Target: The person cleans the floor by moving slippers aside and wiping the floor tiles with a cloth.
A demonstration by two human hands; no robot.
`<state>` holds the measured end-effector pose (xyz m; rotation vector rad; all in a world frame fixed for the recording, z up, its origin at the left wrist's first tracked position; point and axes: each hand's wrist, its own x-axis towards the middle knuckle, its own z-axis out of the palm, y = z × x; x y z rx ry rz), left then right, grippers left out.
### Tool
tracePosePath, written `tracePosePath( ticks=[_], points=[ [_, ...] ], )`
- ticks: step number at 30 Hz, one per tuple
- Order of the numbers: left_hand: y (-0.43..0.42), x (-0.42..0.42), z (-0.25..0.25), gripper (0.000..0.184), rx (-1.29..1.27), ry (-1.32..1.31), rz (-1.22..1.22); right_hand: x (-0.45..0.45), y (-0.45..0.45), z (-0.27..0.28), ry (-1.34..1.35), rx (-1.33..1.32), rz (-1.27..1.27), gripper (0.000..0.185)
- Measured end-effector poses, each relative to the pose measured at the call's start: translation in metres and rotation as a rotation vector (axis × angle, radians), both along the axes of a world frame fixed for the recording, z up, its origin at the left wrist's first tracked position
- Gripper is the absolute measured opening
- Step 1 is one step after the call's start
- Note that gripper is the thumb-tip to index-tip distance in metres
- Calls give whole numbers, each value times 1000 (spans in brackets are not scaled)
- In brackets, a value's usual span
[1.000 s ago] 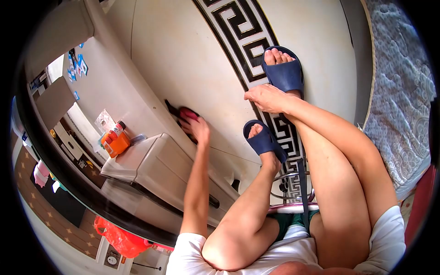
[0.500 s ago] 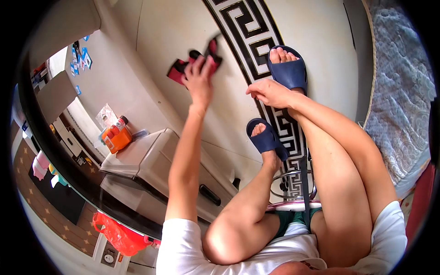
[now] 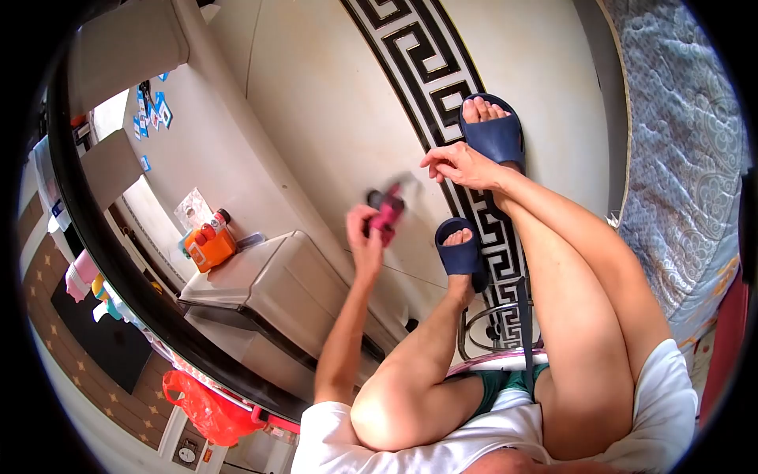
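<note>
My left hand (image 3: 365,235) is closed around a small pink-red and black object (image 3: 388,212) with rounded black parts. Motion blur hides what kind of object it is. It is held above the pale floor, left of my feet. My right hand (image 3: 458,164) holds nothing. Its fingers are loosely bent and apart, and the forearm lies along my right leg, close to the blue slipper (image 3: 497,136) on my right foot.
A beige cabinet (image 3: 260,288) stands on the left with an orange container (image 3: 212,249) on top. A red plastic bag (image 3: 209,411) hangs lower left. At right is a bed with a grey-blue quilted cover (image 3: 679,142). A patterned black-and-white strip (image 3: 418,51) crosses the floor.
My left hand has drawn back toward my body and to the right, carrying the red-and-black object, which has turned. My right hand is nearly unmoved. The view has shifted slightly.
</note>
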<state>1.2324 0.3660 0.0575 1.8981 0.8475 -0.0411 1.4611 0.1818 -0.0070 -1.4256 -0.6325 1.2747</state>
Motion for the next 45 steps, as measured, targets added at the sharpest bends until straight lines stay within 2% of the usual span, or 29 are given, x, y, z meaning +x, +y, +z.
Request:
tracePosePath(
  ticks=[1, 3, 5, 7, 9, 13, 15, 17, 21, 28, 35, 36, 39, 40, 43, 45],
  points=[
    [16, 22, 4, 31, -30, -12, 153, 1, 1, 1, 1, -4, -5, 27],
    [59, 61, -8, 38, 395, 83, 63, -1, 1, -1, -27, 12, 8, 28],
    [98, 99, -47, 54, 348, 181, 198, 0, 1, -1, -37, 17, 20, 29],
    [120, 145, -85, 63, 526, 435, 151, 0, 0, 0, -27, 9, 31, 29],
    [123, 193, -81, 67, 638, 375, -69, 1, 0, 3, -13, 31, -24, 28],
    [120, 264, -77, 73, 607, 139, -348, 2, 1, 5, 64, 69, -192, 25],
    [111, 274, -68, 71, 613, 186, -436, 2, 2, 7, 110, 73, -242, 25],
    [98, 262, -63, 64, 638, 101, -531, 5, 0, 11, 141, 72, -265, 22],
    [57, 217, -51, 64, 644, 116, -713, 9, 0, 9, 312, 105, -361, 19],
    [-9, 127, -47, 60, 616, 109, -842, 9, 4, -1, 324, 184, -339, 21],
    [-51, 66, -38, 61, 632, 153, -812, 7, -5, 1, 196, 164, -224, 26],
    [-56, 57, -39, 62, 629, 150, -805, 6, -10, 9, 187, 108, -179, 31],
    [-70, 25, -39, 62, 609, 177, -812, -3, -34, 36, 144, -29, -66, 31],
    [-77, 13, -38, 61, 598, 197, -812, -10, -41, 41, 74, -5, -65, 25],
    [-97, -30, -38, 61, 585, 184, -797, -20, -56, 48, -22, 7, 103, 24],
    [-107, -47, -37, 58, 552, 234, -754, -26, -65, 54, -282, -99, 321, 23]
  ],
)
